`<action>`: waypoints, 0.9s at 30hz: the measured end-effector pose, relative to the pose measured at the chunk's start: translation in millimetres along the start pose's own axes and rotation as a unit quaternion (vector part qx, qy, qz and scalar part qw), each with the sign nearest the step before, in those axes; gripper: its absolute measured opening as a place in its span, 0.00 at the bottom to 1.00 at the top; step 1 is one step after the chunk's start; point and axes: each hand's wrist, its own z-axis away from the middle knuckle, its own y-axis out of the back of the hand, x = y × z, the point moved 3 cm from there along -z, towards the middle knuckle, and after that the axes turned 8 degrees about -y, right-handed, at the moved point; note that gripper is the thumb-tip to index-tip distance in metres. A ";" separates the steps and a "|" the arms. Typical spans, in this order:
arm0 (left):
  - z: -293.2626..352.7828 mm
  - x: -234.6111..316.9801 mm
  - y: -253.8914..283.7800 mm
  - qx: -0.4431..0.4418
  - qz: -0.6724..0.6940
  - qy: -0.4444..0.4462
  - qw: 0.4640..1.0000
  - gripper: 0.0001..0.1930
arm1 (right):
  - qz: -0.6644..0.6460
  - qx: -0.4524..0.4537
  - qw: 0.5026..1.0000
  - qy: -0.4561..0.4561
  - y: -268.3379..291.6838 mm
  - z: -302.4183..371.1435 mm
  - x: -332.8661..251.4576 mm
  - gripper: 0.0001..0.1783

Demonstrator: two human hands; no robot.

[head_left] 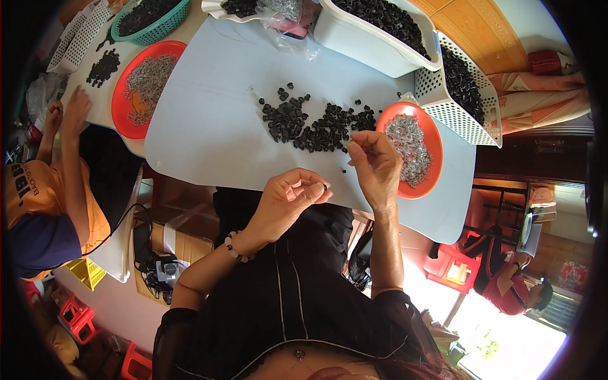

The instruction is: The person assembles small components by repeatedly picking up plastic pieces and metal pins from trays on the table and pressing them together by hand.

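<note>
Over the table's near edge, my left hand [292, 201] pinches a small black plastic piece [325, 187] between thumb and fingertips. My right hand [379, 166] is a little higher and to the right, its thumb and fingertips brought together; whatever they hold is too small to make out. Just beyond both hands lies a loose heap of small black plastic pieces [288, 120] on the pale blue table [209, 107]. Close beside my right hand stands an orange-red bowl [432, 136] with many small shiny clear or metallic parts [408, 147] in it.
A deep white bin [373, 54] and a white perforated basket [465, 120], both full of black pieces, stand at the far right. To the left, a co-worker's hands [76, 111] are at another table with a red bowl [120, 107] and a green basket [155, 31].
</note>
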 end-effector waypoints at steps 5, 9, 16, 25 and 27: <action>-7.9 4.3 -3.6 0.033 0.061 -0.004 0.998 0.10 | -0.036 -0.030 0.998 -0.037 10.9 20.5 2.6 0.06; -21.0 2.5 -1.9 0.030 0.027 -0.060 0.997 0.10 | -0.071 -0.044 0.994 -0.075 13.8 30.7 7.1 0.08; -19.5 8.7 4.5 0.031 0.023 -0.096 0.995 0.09 | -0.159 -0.098 0.974 -0.128 16.5 43.0 12.2 0.11; -5.5 4.2 -0.9 0.023 0.025 -0.082 0.996 0.09 | -0.319 -0.163 0.924 -0.136 1.2 52.8 13.4 0.11; -5.3 3.7 -2.7 0.019 0.033 -0.078 0.996 0.08 | -0.352 -0.186 0.906 -0.145 0.1 53.5 13.9 0.08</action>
